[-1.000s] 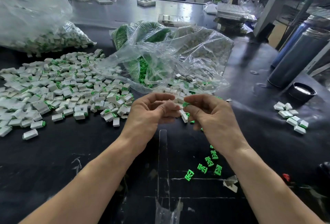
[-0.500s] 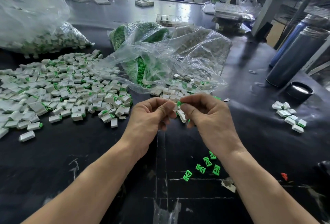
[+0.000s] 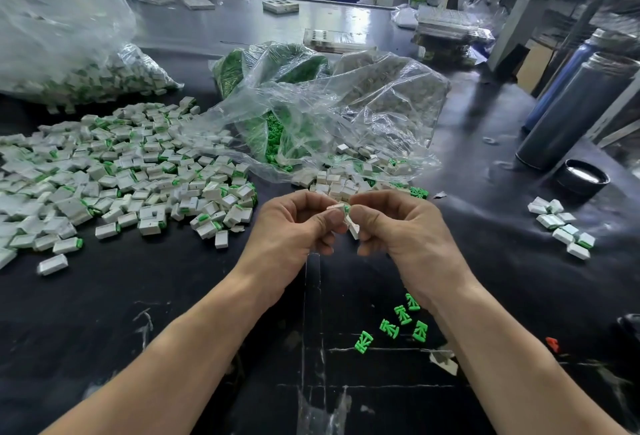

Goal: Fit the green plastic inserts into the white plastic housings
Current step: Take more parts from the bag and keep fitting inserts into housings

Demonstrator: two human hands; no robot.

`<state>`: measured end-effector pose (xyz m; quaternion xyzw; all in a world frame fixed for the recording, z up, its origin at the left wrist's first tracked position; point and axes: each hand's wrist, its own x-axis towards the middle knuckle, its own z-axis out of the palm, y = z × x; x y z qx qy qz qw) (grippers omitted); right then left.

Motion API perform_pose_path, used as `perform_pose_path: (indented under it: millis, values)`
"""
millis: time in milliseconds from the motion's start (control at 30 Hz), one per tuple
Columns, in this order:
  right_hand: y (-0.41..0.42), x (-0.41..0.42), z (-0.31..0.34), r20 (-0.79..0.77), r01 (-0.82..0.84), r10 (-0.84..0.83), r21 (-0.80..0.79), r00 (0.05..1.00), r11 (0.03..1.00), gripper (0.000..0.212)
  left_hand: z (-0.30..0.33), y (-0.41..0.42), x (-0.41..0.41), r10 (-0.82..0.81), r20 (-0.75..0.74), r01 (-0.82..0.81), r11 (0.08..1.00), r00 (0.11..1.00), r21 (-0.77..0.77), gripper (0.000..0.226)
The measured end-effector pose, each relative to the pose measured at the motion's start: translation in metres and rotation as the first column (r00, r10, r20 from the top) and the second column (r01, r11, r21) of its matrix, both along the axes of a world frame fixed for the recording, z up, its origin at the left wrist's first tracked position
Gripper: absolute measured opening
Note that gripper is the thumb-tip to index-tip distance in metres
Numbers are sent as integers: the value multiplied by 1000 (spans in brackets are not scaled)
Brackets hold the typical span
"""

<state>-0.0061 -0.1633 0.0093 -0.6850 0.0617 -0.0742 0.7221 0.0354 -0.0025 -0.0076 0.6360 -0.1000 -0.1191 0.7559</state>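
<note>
Head view: above the black tabletop (image 3: 173,296), the left hand (image 3: 294,237) pinches a white housing (image 3: 335,207) with a green insert (image 3: 347,209) at its end. The right hand (image 3: 405,230) pinches another housing (image 3: 353,228). Five loose inserts (image 3: 389,328) lie under the right wrist.

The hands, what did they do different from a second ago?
The left hand and right hand closed together, bringing the white housing and green insert from apart into contact. Each hand kept its pinch. The loose green inserts and big pile of housings stayed put.
</note>
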Motion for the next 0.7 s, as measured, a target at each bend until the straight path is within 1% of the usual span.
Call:
perform_pose_path:
  millis: [33, 100, 200, 333, 533, 700]
  values:
    - [1, 0, 0, -12, -11, 12, 44, 1000, 999, 3, 0, 0, 0, -2, -8, 2, 1000, 1000, -11, 7]
    - [2, 0, -3, -10, -23, 23, 41, 1000, 999, 7, 0, -1, -1, -3, -13, 2, 1000, 1000, -11, 8]
    - [2, 1, -6, 33, 15, -12, -93, 999, 996, 9, -1, -1, -2, 12, 6, -13, 1000, 1000, 20, 6]
    - [2, 0, -9, 63, 27, -13, -216, 998, 976, 11, -2, 1, -1, 36, 45, -40, 996, 998, 76, 4]
    - [4, -2, -9, 70, 27, -5, -313, 998, 949, 21, -1, 0, -4, 83, 113, -102, 980, 990, 172, 3]
    - [5, -3, -9, 66, 30, -5, -387, 998, 922, 20, 2, 0, -6, 89, 130, -117, 965, 988, 233, 8]
